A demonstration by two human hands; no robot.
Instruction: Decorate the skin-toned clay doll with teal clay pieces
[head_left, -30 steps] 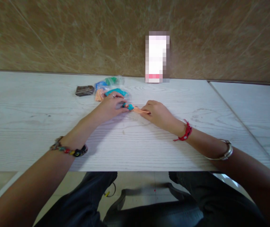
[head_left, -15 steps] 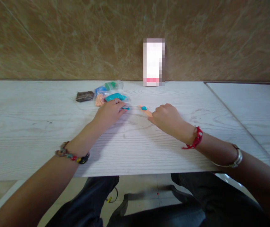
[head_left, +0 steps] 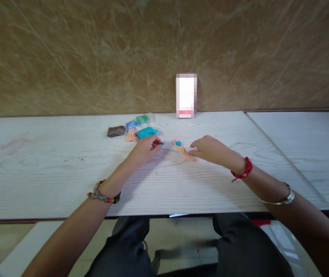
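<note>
Between finger and thumb, my left hand [head_left: 146,149] pinches a small piece of teal modelling clay [head_left: 162,143]. To its right, a thin peach clay figure [head_left: 185,152] lies on the white table, with a teal clay patch [head_left: 178,143] across its upper part. My right hand [head_left: 207,148] is just right of the figure, fingers apart and nothing visible in them. The fingertips are close to the peach clay; whether they touch it I cannot tell. Right behind my left hand lies a packet of teal clay [head_left: 147,132].
Beside the teal packet are peach clay [head_left: 131,135], a blue packet [head_left: 132,124], a green packet [head_left: 142,119] and a wrapped dark brown block [head_left: 116,131]. A blurred-out phone-like screen [head_left: 186,96] leans on the marbled wall [head_left: 95,57]. The white table's [head_left: 164,192] front edge is near my legs.
My right hand has let go of the peach clay figure and its fingers have parted. My left hand still pinches the teal piece. The camera view has shifted, so the scene sits lower.
</note>
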